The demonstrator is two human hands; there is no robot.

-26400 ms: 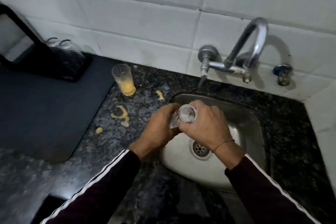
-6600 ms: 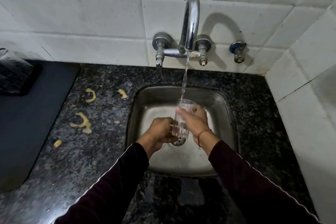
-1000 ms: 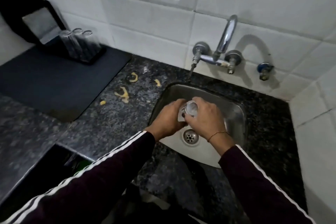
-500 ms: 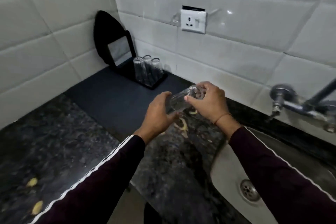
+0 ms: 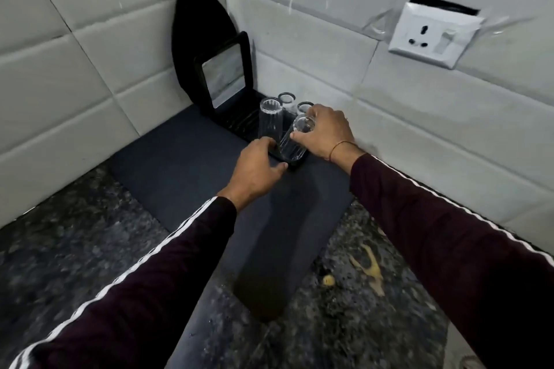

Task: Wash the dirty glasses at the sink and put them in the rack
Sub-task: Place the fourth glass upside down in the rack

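Note:
A clear ribbed glass [image 5: 292, 141] stands upside down and slightly tilted at the front of the black rack [image 5: 239, 124] in the counter's corner. My right hand [image 5: 325, 132] grips its upturned base from the right. My left hand [image 5: 257, 169] rests at the rack's front edge beside the glass's lower end, fingers loosely spread; whether it touches the glass is unclear. Three other clear glasses [image 5: 271, 121] stand inverted in the rack behind it.
The rack sits on a dark mat [image 5: 192, 171] over a speckled granite counter [image 5: 75, 255]. Yellow spill marks [image 5: 370, 269] lie on the counter at the right. A wall socket [image 5: 431, 34] is on the white tiles. A black upright panel [image 5: 223, 72] stands behind the rack.
The view swung left from the sink to the corner. Both hands carried the washed glass over the counter to the rack, where it now stands inverted.

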